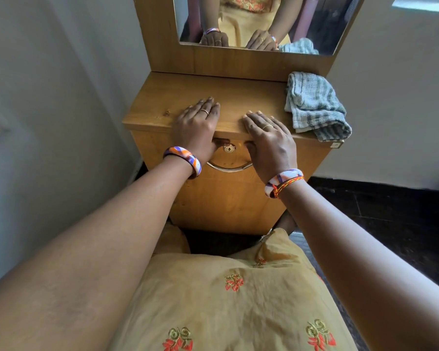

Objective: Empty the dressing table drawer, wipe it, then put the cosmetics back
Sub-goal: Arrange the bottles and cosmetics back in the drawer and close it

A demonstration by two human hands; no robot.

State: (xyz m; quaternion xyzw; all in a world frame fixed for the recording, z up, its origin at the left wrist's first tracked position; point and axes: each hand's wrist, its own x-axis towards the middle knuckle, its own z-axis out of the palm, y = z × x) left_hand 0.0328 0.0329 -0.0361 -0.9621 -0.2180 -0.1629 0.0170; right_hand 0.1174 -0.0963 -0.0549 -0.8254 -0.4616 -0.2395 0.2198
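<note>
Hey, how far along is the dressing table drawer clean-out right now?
Nothing looks done yet. The drawer is closed, no cosmetics are out on the tabletop, and the striped cloth lies folded at its right edge, untouched. In hand: the left hand and right hand rest flat on the front edge, above the metal handle. Left: opening, emptying, wiping and refilling.

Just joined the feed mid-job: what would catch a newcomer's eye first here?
Two hands lie flat on the front edge of the wooden dressing table: left hand, right hand, each wearing a ring and a bright bangle. A striped grey cloth sits at the top's right edge, below the mirror.
</note>
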